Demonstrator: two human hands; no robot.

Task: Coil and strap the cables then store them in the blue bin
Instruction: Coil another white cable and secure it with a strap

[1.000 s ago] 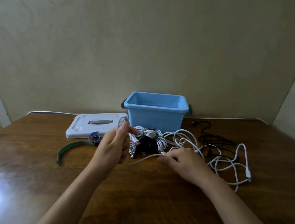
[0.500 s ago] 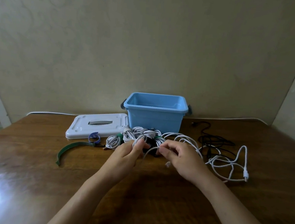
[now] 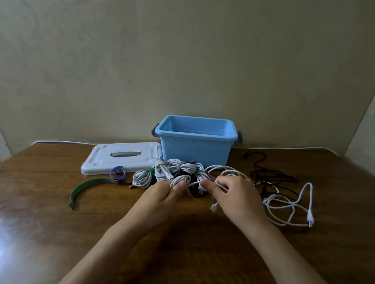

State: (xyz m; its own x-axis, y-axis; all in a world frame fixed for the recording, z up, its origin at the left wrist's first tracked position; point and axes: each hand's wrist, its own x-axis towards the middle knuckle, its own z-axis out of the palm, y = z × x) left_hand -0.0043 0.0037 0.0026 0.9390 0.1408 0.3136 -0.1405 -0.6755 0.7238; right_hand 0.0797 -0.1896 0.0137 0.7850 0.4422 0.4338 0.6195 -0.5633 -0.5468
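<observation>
Left hand: gripping a small loop of the white cable, thumb pressed on it. Right hand: pinching the same cable just beside the left; one plug dangles below, the loose rest trails right across the table. Behind the hands: strapped cable bundles, touching one another. Behind those: blue bin, open. Left: white lid, blue strap, green strap. Far right: black cable, loose.

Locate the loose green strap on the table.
In the head view the green strap lies curved on the table's left side, just in front of the white lid and beside the rolled blue strap.
</observation>
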